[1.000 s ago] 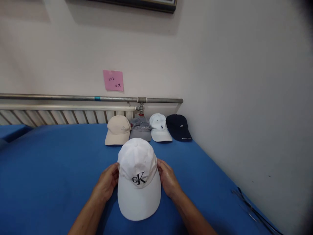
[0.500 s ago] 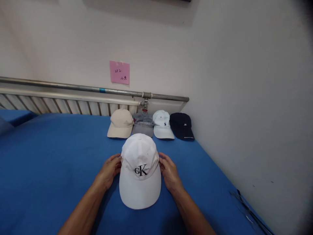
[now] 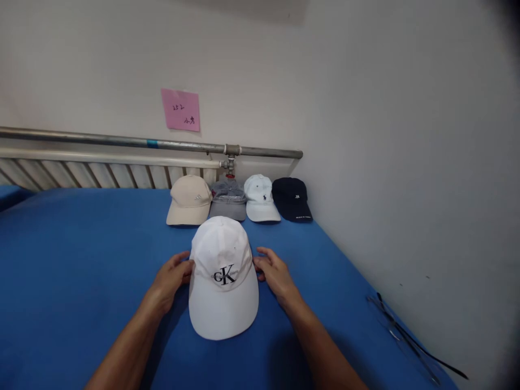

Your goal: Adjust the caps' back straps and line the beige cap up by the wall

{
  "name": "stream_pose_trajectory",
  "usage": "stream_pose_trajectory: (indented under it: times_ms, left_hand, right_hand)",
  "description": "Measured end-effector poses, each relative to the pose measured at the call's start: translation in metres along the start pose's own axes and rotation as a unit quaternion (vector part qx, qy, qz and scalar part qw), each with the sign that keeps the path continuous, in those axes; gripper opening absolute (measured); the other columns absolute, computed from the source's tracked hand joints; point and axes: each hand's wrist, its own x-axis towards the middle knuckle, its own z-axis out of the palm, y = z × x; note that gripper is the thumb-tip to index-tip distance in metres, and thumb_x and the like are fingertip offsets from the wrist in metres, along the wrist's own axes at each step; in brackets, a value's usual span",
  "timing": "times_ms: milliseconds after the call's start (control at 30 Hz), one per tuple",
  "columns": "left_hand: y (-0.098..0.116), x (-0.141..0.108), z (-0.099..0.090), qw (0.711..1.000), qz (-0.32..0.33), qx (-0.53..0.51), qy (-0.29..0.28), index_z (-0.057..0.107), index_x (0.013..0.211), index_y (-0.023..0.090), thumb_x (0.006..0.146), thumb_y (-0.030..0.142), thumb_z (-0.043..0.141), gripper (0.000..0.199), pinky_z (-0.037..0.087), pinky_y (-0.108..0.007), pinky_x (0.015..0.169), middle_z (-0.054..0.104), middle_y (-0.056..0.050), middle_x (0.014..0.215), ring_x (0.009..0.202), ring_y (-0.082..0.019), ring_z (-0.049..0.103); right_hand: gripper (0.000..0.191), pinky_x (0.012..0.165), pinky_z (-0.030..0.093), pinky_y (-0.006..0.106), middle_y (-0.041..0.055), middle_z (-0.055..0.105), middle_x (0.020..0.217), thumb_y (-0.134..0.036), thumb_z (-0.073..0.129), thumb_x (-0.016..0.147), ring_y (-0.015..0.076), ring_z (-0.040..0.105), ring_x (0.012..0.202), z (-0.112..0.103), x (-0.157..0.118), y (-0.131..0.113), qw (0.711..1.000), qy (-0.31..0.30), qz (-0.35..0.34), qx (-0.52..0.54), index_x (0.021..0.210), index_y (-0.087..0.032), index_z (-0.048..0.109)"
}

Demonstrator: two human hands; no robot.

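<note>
A white cap with a black CK logo stands on the blue surface, its brim toward me. My left hand is at the cap's left side, fingertips against the crown's edge and partly hidden there. On the right, my right hand has its fingers apart, the tips close beside the crown. Behind the white cap, a row holds a beige cap, a grey cap, a pale blue cap and a black cap.
The blue surface meets a wall on the right. Eyeglasses lie near its right edge. Beyond the far edge run a metal pipe and a radiator. A pink note is stuck on the wall.
The whole view has shifted, so the caps appear further left and slightly higher. My right hand's fingers have spread and moved slightly off the white cap's side.
</note>
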Motion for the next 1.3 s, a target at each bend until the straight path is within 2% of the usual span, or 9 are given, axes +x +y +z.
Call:
stream_pose_trajectory:
  times_ms: [133,333,533,633,767,833,900,1067,1300]
  left_hand:
    - [-0.003,0.007,-0.004,0.999,-0.004,-0.036,0.004,0.055,0.116,0.01,0.086,0.005,0.058,0.031,0.054,-0.021,0.057,0.067,-0.004,0.073,0.059,-0.012,0.064]
    - [-0.002,0.006,-0.006,0.992,0.001,-0.104,-0.065,0.062,0.103,0.009,0.071,-0.005,0.058,0.035,0.055,-0.021,0.058,0.07,-0.006,0.077,0.06,-0.013,0.064]
    - [0.009,-0.011,-0.007,0.966,0.116,-0.183,-0.143,0.07,0.101,0.016,0.053,0.005,0.078,0.05,0.055,-0.019,0.067,0.074,-0.005,0.091,0.08,-0.018,0.069]
    - [0.013,-0.02,-0.008,0.965,0.15,-0.175,-0.126,0.073,0.092,0.019,0.046,0.008,0.083,0.048,0.056,-0.023,0.064,0.073,-0.002,0.077,0.075,-0.021,0.07]
    - [0.017,-0.031,-0.007,0.974,0.142,-0.166,-0.062,0.073,0.081,0.022,0.035,0.009,0.085,0.05,0.057,-0.032,0.066,0.07,0.001,0.065,0.073,-0.026,0.07]
    - [0.017,-0.035,-0.007,0.977,0.146,-0.147,-0.054,0.073,0.08,0.023,0.036,0.013,0.086,0.046,0.057,-0.037,0.074,0.071,0.0,0.067,0.081,-0.029,0.069]
    - [0.017,-0.034,-0.008,0.972,0.191,-0.105,-0.085,0.071,0.069,0.022,0.042,0.017,0.086,0.031,0.054,-0.038,0.085,0.071,-0.002,0.073,0.094,-0.03,0.067]
    - [0.01,-0.022,-0.015,0.936,0.299,0.033,-0.183,0.063,0.055,0.021,0.063,0.021,0.079,0.018,0.042,-0.037,0.102,0.07,-0.006,0.095,0.119,-0.03,0.055]
    - [0.006,-0.01,-0.014,0.906,0.355,0.192,-0.13,0.062,0.059,0.022,0.067,0.02,0.07,0.012,0.04,-0.037,0.099,0.066,-0.008,0.112,0.114,-0.03,0.056]
  right_hand:
    - [0.035,0.05,0.037,0.024,-0.0025,0.061,0.062,-0.024,0.067,0.065,0.0163,0.056,0.064,-0.001,-0.002,-0.001,1.0,-0.016,0.008,-0.001,0.1,-0.02,0.067]
    - [0.041,0.049,0.038,0.024,0.0011,0.068,0.077,-0.022,0.068,0.06,0.0123,0.054,0.055,-0.001,-0.005,-0.004,0.996,-0.048,0.02,0.078,0.101,-0.019,0.064]
    - [0.047,0.044,0.031,0.022,-0.0031,0.066,0.073,-0.018,0.066,0.055,0.0084,0.045,0.047,-0.003,-0.013,-0.015,0.987,-0.055,-0.032,0.145,0.102,-0.02,0.062]
    - [0.043,0.048,0.036,0.022,-0.0028,0.068,0.076,-0.017,0.067,0.06,0.0102,0.05,0.053,-0.002,-0.022,-0.019,0.978,-0.057,-0.092,0.178,0.102,-0.023,0.064]
    - [0.033,0.075,0.049,0.03,0.0002,0.07,0.088,-0.019,0.072,0.066,0.0177,0.062,0.082,-0.001,-0.033,-0.022,0.969,-0.045,-0.171,0.172,0.097,-0.025,0.067]
    - [0.023,0.081,0.048,0.033,0.0004,0.069,0.085,-0.023,0.073,0.069,0.0194,0.062,0.086,-0.001,-0.036,-0.023,0.971,-0.031,-0.19,0.143,0.09,-0.025,0.068]
    - [0.011,0.083,0.048,0.034,0.0004,0.067,0.081,-0.027,0.073,0.071,0.02,0.061,0.085,-0.001,-0.037,-0.023,0.969,-0.023,-0.214,0.124,0.08,-0.025,0.066]
    - [0.014,0.093,0.045,0.037,0.0024,0.065,0.086,-0.027,0.071,0.071,0.0219,0.06,0.094,-0.002,-0.031,-0.02,0.959,-0.022,-0.27,0.086,0.065,-0.024,0.059]
    - [0.011,0.097,0.041,0.037,0.0057,0.068,0.104,-0.018,0.059,0.074,0.023,0.059,0.104,-0.005,-0.019,-0.008,0.948,-0.028,-0.314,-0.05,0.065,-0.024,0.057]
